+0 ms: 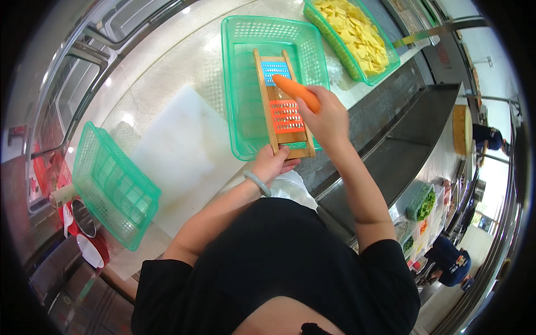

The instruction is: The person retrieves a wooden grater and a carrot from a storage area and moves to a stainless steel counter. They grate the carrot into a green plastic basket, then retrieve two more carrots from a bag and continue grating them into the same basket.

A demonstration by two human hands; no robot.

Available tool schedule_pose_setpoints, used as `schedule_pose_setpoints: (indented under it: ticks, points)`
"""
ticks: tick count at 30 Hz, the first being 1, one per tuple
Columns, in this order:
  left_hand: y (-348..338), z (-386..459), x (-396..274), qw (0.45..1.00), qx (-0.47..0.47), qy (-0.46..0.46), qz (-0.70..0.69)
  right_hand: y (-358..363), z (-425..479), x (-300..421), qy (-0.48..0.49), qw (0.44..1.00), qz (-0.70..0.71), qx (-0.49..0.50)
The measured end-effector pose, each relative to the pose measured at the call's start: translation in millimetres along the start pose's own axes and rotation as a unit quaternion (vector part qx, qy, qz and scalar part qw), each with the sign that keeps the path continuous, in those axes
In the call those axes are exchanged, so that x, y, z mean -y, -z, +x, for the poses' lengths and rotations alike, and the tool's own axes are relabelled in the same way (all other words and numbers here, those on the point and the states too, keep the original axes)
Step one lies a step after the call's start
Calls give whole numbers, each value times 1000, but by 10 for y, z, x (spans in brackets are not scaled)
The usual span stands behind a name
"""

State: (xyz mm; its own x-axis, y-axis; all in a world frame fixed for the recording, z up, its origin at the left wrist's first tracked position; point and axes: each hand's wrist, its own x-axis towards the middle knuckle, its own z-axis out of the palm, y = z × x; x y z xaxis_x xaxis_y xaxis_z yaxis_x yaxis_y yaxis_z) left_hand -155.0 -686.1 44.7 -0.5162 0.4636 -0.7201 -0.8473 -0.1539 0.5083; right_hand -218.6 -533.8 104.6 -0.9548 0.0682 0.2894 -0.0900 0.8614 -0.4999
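Observation:
A peeled orange carrot point(296, 93) is gripped at its thick end by my right hand point(326, 117). Its tip lies over the blue grating plate of a wooden-framed grater point(286, 137); contact with the plate cannot be told. The grater also has a red-orange plate nearer to me. My left hand point(274, 161), with a pale bangle at the wrist, holds the grater's near end by the frame. Under the grater is a green plastic basket point(247, 100), and the grater's far end reaches inside it.
A white cutting board point(188, 155) lies to the left, with another green basket point(115, 184) tilted beyond it. Sliced yellow pieces fill a green basket point(354, 35) at the upper right. Red-rimmed bowls point(93, 250) stand lower left. Two people in dark clothing are at the far right.

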Motion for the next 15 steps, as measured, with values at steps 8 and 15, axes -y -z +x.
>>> schedule_pose_setpoints:
  ticks: [8,15]
  points:
    - [6,83,65,999,7,-7,-45,637,-722,379,49,985,-64,150]
    - [-10,72,123,1000,24,9,-1,-252,-18,-80,-25,996,-81,39]
